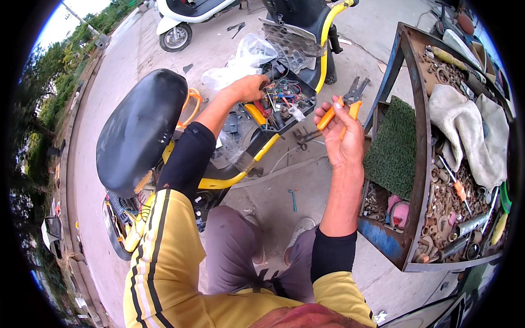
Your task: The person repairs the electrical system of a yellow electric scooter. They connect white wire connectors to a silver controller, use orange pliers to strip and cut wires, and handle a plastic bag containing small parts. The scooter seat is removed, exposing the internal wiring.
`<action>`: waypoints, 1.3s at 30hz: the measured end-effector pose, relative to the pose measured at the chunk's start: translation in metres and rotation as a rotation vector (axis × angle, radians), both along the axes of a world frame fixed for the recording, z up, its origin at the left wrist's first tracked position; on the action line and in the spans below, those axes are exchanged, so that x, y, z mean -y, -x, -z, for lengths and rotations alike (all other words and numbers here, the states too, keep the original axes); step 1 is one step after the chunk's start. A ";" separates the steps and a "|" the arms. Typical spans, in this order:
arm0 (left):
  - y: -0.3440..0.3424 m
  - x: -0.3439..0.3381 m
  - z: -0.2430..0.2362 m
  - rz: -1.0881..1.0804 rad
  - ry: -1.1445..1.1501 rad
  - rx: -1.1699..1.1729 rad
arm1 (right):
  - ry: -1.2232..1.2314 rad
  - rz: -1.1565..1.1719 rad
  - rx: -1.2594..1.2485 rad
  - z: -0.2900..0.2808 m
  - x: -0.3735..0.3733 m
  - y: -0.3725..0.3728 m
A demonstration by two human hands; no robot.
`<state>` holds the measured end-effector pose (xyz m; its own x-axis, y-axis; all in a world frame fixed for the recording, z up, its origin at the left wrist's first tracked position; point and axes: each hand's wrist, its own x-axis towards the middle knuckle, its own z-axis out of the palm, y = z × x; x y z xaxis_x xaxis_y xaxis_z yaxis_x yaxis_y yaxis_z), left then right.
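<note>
A yellow-and-black electric scooter (219,180) stands before me with its floor compartment open. Tangled coloured wires (284,94) fill the compartment, with a white connector (297,113) among them. My left hand (247,89) reaches in at its far left side, fingers curled beside a black boxy part (277,69); the fingertips are partly hidden. Right of the compartment, my right hand (345,134) is raised palm up, holding orange-handled pliers (354,110) with the dark jaws pointing away. A red-handled tool (261,109) lies against the wires.
The black seat (143,131) is at the left. Clear plastic bags (246,57) lie beyond my left hand. At the right, a metal cart (411,229) carries bolts, a grey cloth (462,126) and a screwdriver (458,188). A teal tool (294,200) lies on the ground.
</note>
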<state>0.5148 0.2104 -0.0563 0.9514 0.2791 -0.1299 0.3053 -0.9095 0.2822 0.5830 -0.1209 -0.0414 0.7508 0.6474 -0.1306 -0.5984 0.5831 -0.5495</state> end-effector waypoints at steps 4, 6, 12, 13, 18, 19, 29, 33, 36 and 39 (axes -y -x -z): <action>-0.018 0.004 0.002 -0.033 0.103 -0.126 | 0.008 0.016 0.009 0.004 0.002 -0.005; -0.023 0.020 -0.014 -0.049 0.148 -0.191 | 0.014 0.015 0.005 0.005 0.002 -0.006; -0.017 0.001 -0.008 -0.070 0.145 -0.201 | 0.025 0.021 0.004 0.005 0.006 -0.008; -0.015 0.000 -0.008 -0.079 0.153 -0.183 | 0.019 0.023 0.003 0.006 0.007 -0.010; -0.003 -0.023 0.011 -0.239 0.400 0.027 | 0.000 0.019 0.003 0.011 0.011 -0.013; -0.002 -0.021 0.011 -0.296 0.516 0.088 | 0.003 0.020 0.000 0.010 0.012 -0.013; -0.045 -0.016 -0.007 -0.408 0.403 0.398 | 0.011 0.017 0.011 0.004 0.009 -0.010; -0.057 -0.009 -0.006 -0.391 0.280 0.381 | 0.016 0.013 0.008 0.007 0.005 -0.009; -0.056 -0.008 0.001 -0.365 0.366 0.387 | 0.021 0.011 0.009 0.006 0.004 -0.009; -0.048 -0.015 0.001 -0.345 0.426 0.380 | 0.025 0.005 0.013 0.006 0.001 -0.007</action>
<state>0.5623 0.2257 -0.0572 0.8182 0.5741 0.0308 0.3668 -0.5625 0.7410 0.5897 -0.1222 -0.0473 0.7559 0.6401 -0.1372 -0.5881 0.5721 -0.5717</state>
